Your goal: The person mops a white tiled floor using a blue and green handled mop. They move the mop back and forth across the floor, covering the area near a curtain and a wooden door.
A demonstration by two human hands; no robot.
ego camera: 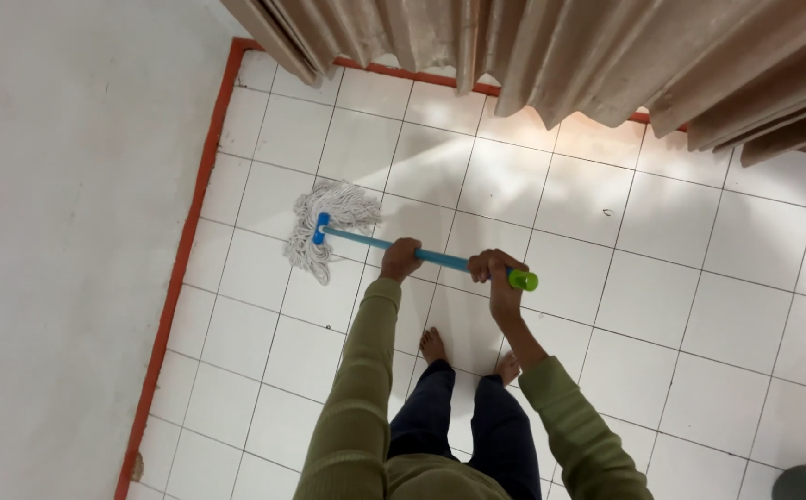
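You are gripping the blue mop handle [421,254] with both hands, left hand [401,258] lower for reach, right hand [495,270] near its green cap, pressing the string head [329,227] toward the floor's [662,296] red-edged left border.

A string mop [403,248] lies at a low slant across the middle of the frame. Its head of pale grey-white cotton strands [329,227] is spread flat on the white tiles, left of centre, fanning out to both sides of a blue clamp [320,229]. A slim light-blue handle [440,258] runs from the clamp rightward and slightly down, ending in a bright green cap [523,280] just right of centre.
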